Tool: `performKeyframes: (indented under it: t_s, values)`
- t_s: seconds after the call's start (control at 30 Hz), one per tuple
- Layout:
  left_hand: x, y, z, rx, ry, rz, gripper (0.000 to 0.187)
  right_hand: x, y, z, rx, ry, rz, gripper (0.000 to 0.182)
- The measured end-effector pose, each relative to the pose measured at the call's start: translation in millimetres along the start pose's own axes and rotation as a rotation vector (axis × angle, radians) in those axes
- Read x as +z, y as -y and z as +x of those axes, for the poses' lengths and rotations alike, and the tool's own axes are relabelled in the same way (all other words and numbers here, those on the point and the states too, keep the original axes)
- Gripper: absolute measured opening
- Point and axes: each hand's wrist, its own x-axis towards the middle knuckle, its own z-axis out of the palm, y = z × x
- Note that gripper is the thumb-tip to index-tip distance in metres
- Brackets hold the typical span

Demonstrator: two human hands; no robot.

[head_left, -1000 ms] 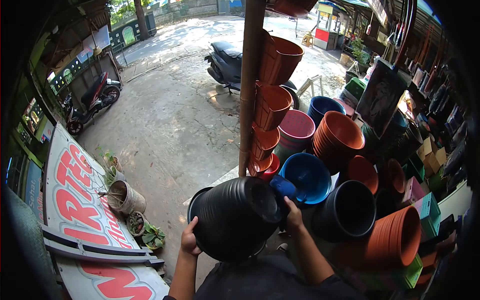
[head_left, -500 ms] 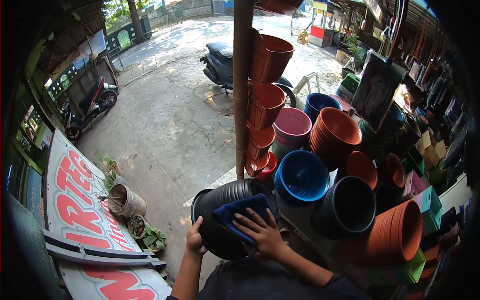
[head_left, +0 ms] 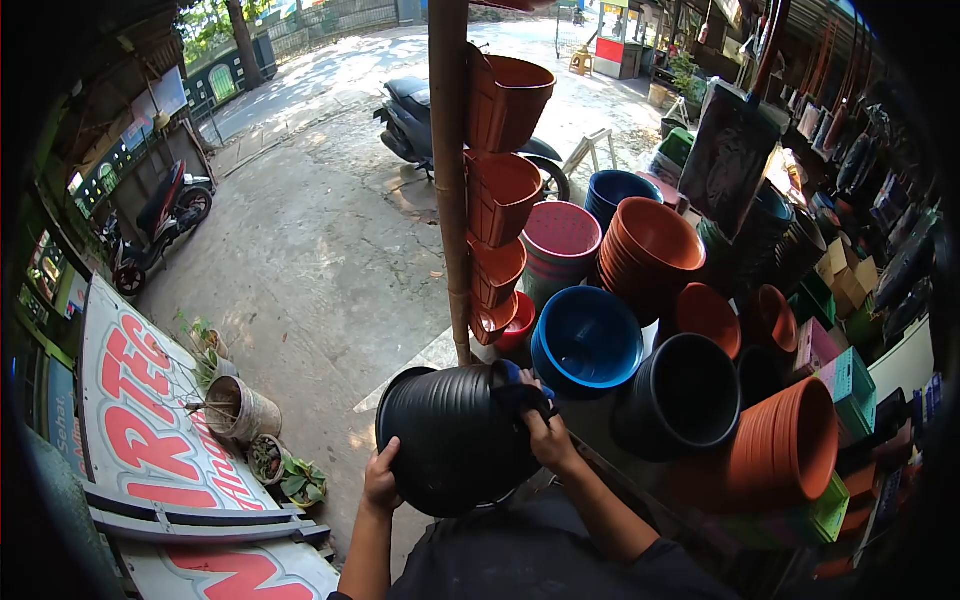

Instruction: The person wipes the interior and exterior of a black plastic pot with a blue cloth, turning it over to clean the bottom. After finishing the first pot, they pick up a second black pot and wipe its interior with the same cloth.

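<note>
A black ribbed bucket (head_left: 450,430), tilted on its side, lies across the front of my body. My left hand (head_left: 382,474) grips its left end, thumb on the outer wall near the rim. At the bucket's right end my right hand (head_left: 543,425) is closed on a dark blue cloth (head_left: 508,381), which is bunched against the bucket's edge. Part of the cloth and some right-hand fingers are hidden behind the bucket.
A wooden pole (head_left: 450,180) with orange wall pots (head_left: 503,195) stands just beyond the bucket. Right of it are a blue tub (head_left: 587,340), black pots (head_left: 690,395) and stacked orange pots (head_left: 785,440). A lettered signboard (head_left: 150,400) and potted plants (head_left: 240,408) are at left.
My right hand and the cloth have moved from the bucket's side to its right end. More ribbed wall shows. The surroundings have shifted slightly left in view.
</note>
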Motion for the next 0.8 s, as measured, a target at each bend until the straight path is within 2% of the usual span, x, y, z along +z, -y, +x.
performKeyframes:
  t_s: [0.03,0.1,0.13,0.17,0.23,0.27,0.3,0.37,0.4,0.43,0.5,0.57,0.6,0.63,0.7,0.8]
  values:
    - [3,1,1,0.031,-0.022,0.001,0.049,-3,22,-5,0.001,0.000,0.000,0.053]
    - [4,2,3,0.063,-0.045,0.003,0.048,-9,57,-15,0.160,0.157,0.434,0.057]
    - [3,3,4,0.093,-0.087,-0.007,0.048,-12,58,-27,0.399,0.154,0.458,0.047]
    - [2,3,4,0.122,-0.130,-0.016,0.048,-14,51,-35,0.402,0.155,0.459,0.047]
    - [13,-3,1,0.144,-0.124,0.014,0.043,-20,30,-48,-0.629,-0.181,-0.343,0.031]
    - [21,-7,-1,0.167,-0.117,0.044,0.039,-24,21,-57,-0.492,-0.210,-0.382,0.020]
    - [30,-9,-3,0.170,-0.119,0.040,0.039,-23,18,-60,-0.495,-0.205,-0.384,0.020]
    - [48,-7,-5,0.324,-0.063,0.478,0.036,-24,16,-62,-0.113,-0.377,-0.093,0.021]
    - [49,-5,-6,0.270,-0.084,0.632,0.035,-31,44,-53,0.164,-0.312,0.648,0.027]
    - [56,-2,-9,0.262,-0.050,0.811,0.033,-33,54,-46,0.166,-0.311,0.646,0.027]
    - [78,3,-15,0.310,0.095,1.172,0.029,-33,65,-38,0.126,-0.259,0.386,0.039]
    - [93,13,-19,0.357,0.246,1.418,0.026,-26,68,-31,0.150,-0.221,0.269,0.046]
    - [104,20,-23,0.352,0.298,1.506,0.028,-24,68,-29,0.172,-0.177,0.153,0.053]
    - [111,25,-29,0.365,0.340,1.630,0.032,-23,67,-29,0.176,-0.196,0.162,0.053]
    - [123,35,-34,0.320,0.371,1.677,0.038,-21,63,-31,0.227,-0.193,0.031,0.062]
    - [125,46,-32,0.255,0.440,1.718,0.039,-27,56,-39,0.191,-0.232,0.065,0.058]
